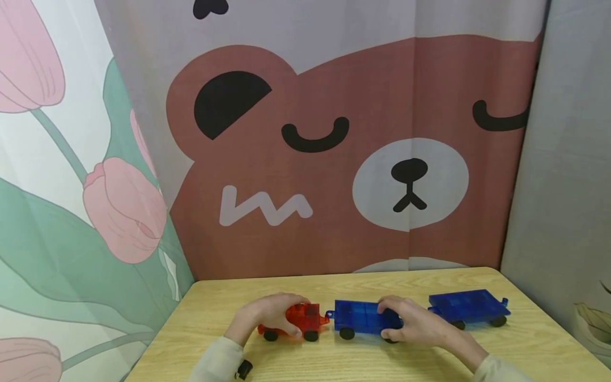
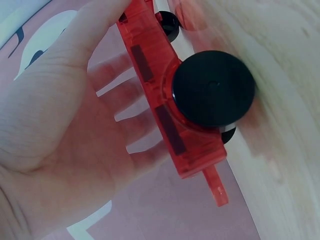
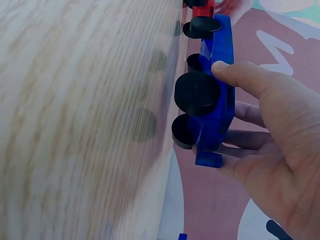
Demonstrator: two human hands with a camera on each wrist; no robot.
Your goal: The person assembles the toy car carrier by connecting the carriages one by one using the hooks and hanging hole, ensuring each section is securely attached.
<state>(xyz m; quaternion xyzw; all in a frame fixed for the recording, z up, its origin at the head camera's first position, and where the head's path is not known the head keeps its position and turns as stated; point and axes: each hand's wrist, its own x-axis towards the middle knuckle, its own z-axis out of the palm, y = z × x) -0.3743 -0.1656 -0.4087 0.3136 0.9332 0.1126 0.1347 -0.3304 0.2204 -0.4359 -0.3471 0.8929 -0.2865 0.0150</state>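
In the head view my left hand (image 1: 278,313) grips a translucent red toy train car (image 1: 305,318) with black wheels, thumb on the near side and fingers on the far side. To its right, my right hand (image 1: 410,323) holds a translucent blue toy train car (image 1: 355,317) by its right end. The red car's hitch meets the blue car's hook between the two hands. In the right wrist view the thumb presses the side of the blue car (image 3: 225,100). A short red tab sticks out from the end of the red car (image 2: 175,120) in the left wrist view.
Behind my right hand stands a second blue toy train car (image 1: 465,309), with a hook at its right end. All stand on a light wooden table (image 1: 363,363). A curtain with a bear print (image 1: 334,185) hangs directly behind the table, and a plant pot (image 1: 592,329) is at the right edge.
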